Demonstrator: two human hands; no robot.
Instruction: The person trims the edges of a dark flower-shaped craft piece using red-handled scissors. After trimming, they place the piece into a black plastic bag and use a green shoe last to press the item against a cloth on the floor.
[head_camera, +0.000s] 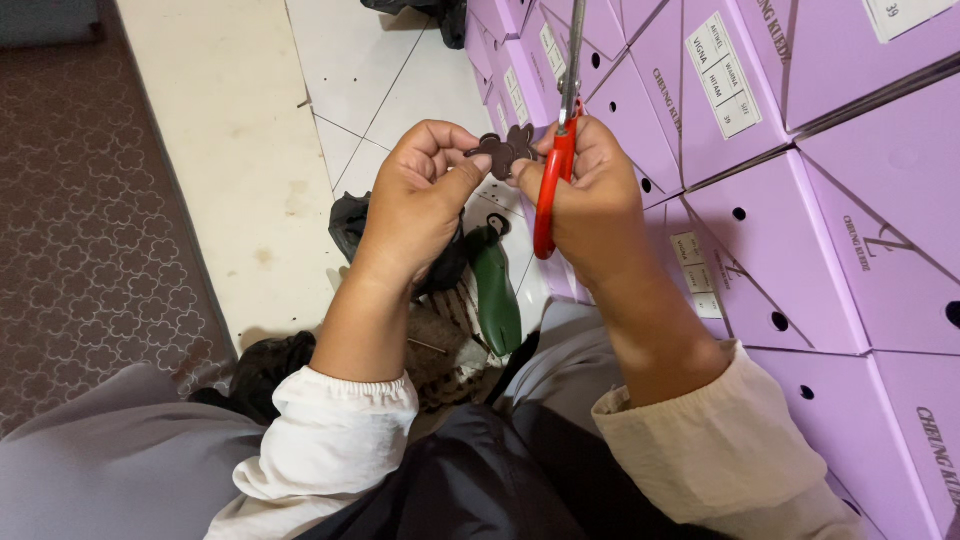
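1. Dark brown and flat, the little flower-shaped piece (505, 150) sits between our two hands, raised above our lap and the floor.
2. Our left hand (420, 200) pinches the piece's left edge, its fingers (470, 172) clenched on it with the thumb pressing from below.
3. Our right hand (585, 195) touches the piece's right edge with its fingertips and is closed around the red handle of a pair of scissors (555, 170), whose metal blades point up and away from us.
4. We cannot tell whether the blades are parted.
5. Below the hands lies a dark green shoe form (497, 290), beside some black material (350, 222) on the white floor tiles (400, 90).
6. To our right, purple boxes (800, 200) with small round holes are stacked close together.
7. To our left lies a dark patterned carpet (80, 200).
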